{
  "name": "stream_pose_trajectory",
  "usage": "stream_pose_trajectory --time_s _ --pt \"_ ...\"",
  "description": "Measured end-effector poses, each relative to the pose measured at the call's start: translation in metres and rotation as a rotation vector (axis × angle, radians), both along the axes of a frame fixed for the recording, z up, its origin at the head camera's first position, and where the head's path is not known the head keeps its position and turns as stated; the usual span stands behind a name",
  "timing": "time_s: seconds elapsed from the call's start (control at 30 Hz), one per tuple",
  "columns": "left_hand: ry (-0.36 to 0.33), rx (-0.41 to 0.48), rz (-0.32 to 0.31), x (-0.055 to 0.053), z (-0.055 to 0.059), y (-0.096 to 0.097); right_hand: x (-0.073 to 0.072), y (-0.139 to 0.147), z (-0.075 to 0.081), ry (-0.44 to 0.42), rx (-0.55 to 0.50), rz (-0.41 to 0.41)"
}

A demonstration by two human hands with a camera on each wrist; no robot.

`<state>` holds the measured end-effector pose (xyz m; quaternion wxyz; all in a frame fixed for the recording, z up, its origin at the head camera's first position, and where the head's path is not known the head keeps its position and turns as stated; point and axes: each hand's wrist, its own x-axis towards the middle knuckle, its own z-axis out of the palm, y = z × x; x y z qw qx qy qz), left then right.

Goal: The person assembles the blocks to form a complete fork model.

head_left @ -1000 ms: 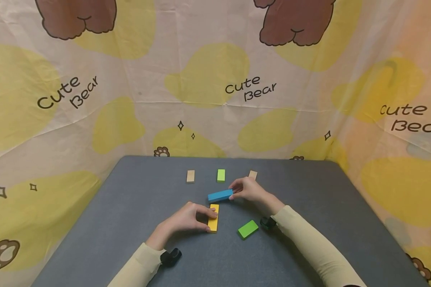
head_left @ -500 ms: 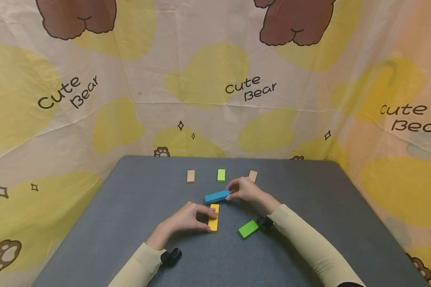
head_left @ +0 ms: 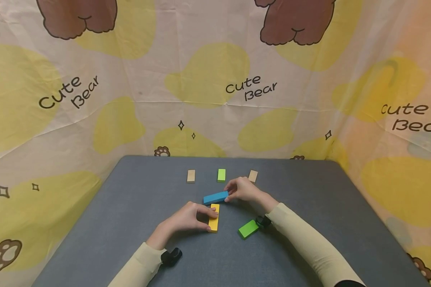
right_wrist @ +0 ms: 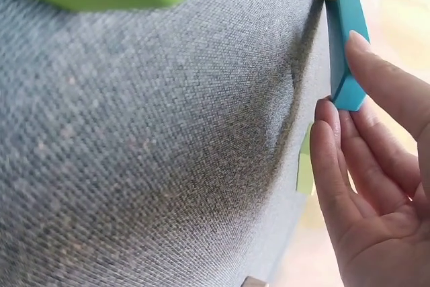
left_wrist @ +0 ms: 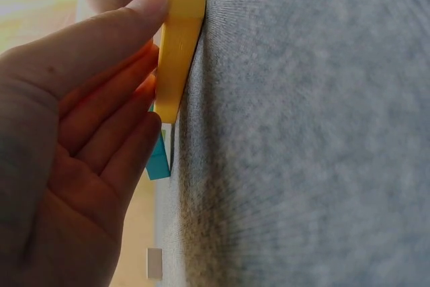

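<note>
A yellow block (head_left: 214, 218) lies lengthwise on the table, and my left hand (head_left: 184, 218) holds it from the left with thumb and fingertips. In the left wrist view the thumb lies against one end of the yellow block (left_wrist: 181, 38), with the other fingers partly behind it. Just beyond its far end is a blue block (head_left: 216, 197), set crosswise and slightly slanted. My right hand (head_left: 246, 189) pinches the blue block's right end; the right wrist view has the thumb on the face of the blue block (right_wrist: 353, 15). Whether the two blocks touch is hard to tell.
A green block (head_left: 248, 229) lies at an angle near the right wrist's strap. Farther back stand a tan block (head_left: 190, 176), a light green block (head_left: 221, 175) and another tan block (head_left: 253, 176), partly behind the right hand. A printed cloth (head_left: 201, 79) hangs behind the grey table (head_left: 129, 191).
My right hand has moved the blue block a little leftward and slightly nearer, over the far end of the yellow block. The left hand and the yellow block have stayed in place.
</note>
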<state>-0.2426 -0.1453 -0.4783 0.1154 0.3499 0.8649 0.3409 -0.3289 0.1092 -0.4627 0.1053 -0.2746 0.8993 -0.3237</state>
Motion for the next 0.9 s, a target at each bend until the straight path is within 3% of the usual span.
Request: stream_pose_trajectory --time_s 0.9 --pt "-0.014 0.000 0.002 -0.0024 -0.0022 -0.0004 -0.0003 -0.0001 0.0003 -0.072 0.025 0.035"
